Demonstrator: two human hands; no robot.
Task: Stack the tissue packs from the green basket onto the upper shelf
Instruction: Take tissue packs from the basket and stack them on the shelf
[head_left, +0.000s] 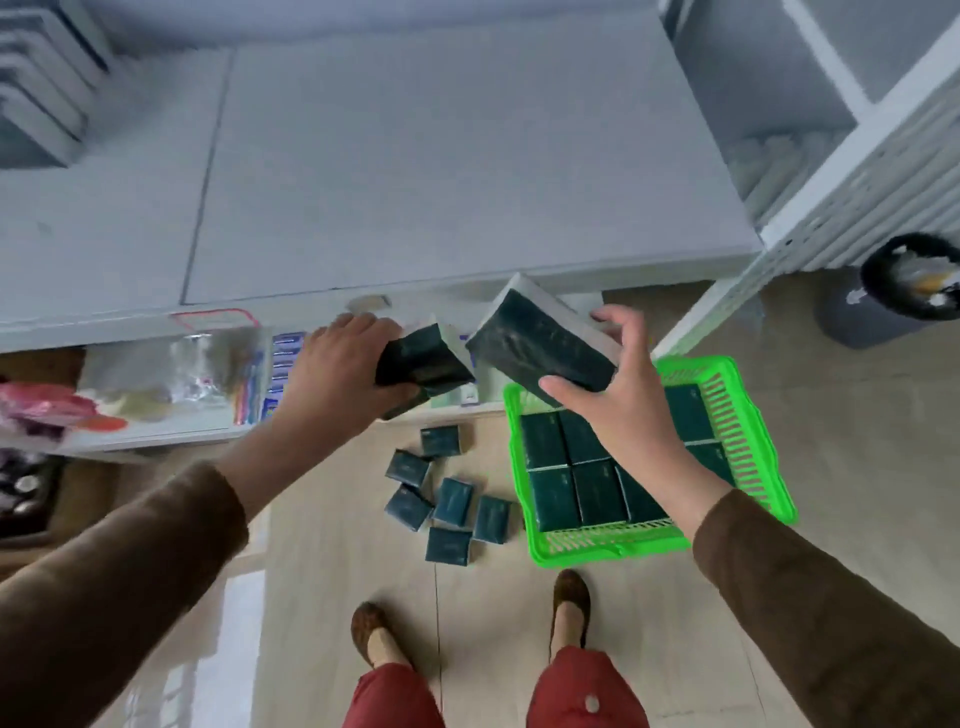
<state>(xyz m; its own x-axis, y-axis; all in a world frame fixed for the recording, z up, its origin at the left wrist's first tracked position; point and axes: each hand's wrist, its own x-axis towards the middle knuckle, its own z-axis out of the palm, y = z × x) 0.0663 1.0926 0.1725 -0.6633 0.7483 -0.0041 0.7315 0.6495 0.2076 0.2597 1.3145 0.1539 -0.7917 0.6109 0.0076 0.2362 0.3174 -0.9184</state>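
My left hand (337, 369) grips a dark green tissue pack (423, 361) just below the front edge of the pale upper shelf (441, 171). My right hand (613, 395) holds a bigger bundle of dark green tissue packs (540, 345), thumb under it and fingers over its far end, raised above the green basket (748, 457). The basket stands on the floor and holds several more packs (571, 467). Several loose packs (447, 499) lie on the floor to its left.
A lower shelf (156, 431) at left carries plastic bags and blue-packaged goods. A white rack (857, 171) stands at right, with a grey bin (872, 317) beside it. My two feet (467, 618) stand on the wooden floor behind the basket.
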